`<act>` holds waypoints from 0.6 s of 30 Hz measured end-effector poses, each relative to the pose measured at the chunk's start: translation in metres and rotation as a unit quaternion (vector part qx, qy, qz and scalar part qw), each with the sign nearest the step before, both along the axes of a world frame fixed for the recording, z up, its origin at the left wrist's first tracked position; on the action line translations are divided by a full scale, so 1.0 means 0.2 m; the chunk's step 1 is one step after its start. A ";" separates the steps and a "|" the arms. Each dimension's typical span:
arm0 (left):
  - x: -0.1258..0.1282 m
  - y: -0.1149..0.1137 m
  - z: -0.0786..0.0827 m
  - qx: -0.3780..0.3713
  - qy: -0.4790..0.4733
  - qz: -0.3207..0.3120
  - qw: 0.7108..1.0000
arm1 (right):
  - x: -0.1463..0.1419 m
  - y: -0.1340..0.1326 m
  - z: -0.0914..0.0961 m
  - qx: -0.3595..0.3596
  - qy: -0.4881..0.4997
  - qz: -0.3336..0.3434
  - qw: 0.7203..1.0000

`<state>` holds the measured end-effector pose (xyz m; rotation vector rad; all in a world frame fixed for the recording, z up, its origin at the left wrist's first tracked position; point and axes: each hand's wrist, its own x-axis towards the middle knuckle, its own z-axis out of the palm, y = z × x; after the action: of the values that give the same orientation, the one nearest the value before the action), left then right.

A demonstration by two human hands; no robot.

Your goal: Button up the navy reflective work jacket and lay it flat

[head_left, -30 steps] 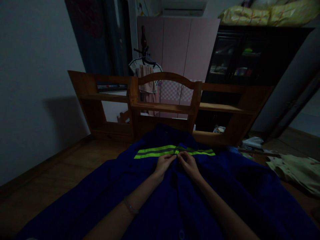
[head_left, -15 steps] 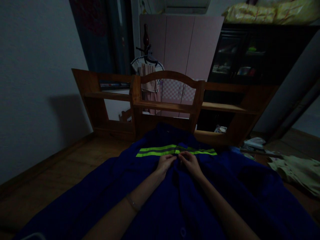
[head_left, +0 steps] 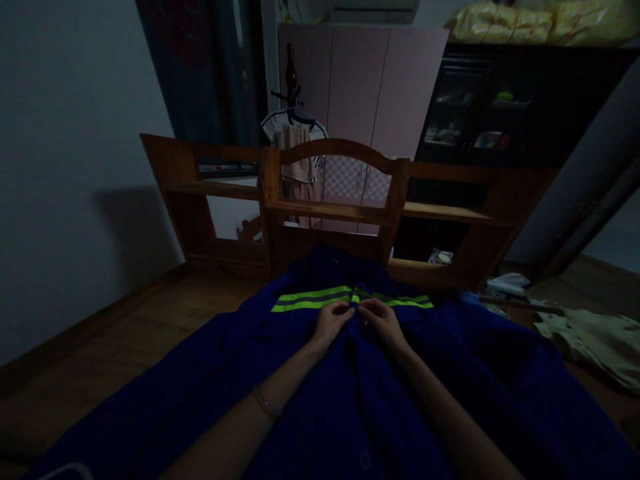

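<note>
A dark blue work jacket [head_left: 305, 393] with yellow-green reflective stripes across its chest lies spread out, its collar toward the wooden headboard. My left hand [head_left: 331, 323] pinches the jacket's front edge just below the stripes. Close beside it, my right hand [head_left: 381, 321] has its fingertips closed on the same front placket. Whatever small part sits between the fingertips, such as a button, is too dark to make out. Lower down the front, a round button [head_left: 366, 459] shows faintly. A bracelet [head_left: 267, 403] circles my left wrist.
Behind the collar stands a wooden headboard [head_left: 330, 212] with open shelves. A wall [head_left: 75, 173] rises on the left. Pale folded cloth [head_left: 595, 343] lies at the right. Farther back are a pink wardrobe [head_left: 357, 93], a coat stand with clothes [head_left: 295, 140] and a dark cabinet [head_left: 530, 113].
Both hands stay at the jacket's front and have shifted only slightly, with the fingertips a little higher against the stripes. The fabric between them has moved slightly.
</note>
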<state>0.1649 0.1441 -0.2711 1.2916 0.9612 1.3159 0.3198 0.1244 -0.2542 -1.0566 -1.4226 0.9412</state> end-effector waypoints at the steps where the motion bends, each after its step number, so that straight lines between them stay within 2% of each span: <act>1: 0.00 0.00 0.00 0.001 0.003 -0.002 1.000 | 0.00 -0.01 0.01 0.002 0.000 0.001 1.000; 11: -0.01 0.00 0.01 0.040 0.026 -0.005 0.999 | -0.01 -0.01 0.01 0.009 -0.007 0.005 1.000; 18: -0.01 0.00 0.02 0.035 0.019 -0.006 0.999 | 0.00 -0.01 0.00 0.007 -0.005 0.011 1.000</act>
<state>0.1633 0.1436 -0.2677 1.3777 0.9398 1.3311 0.3191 0.1225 -0.2533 -1.0389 -1.4497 0.9416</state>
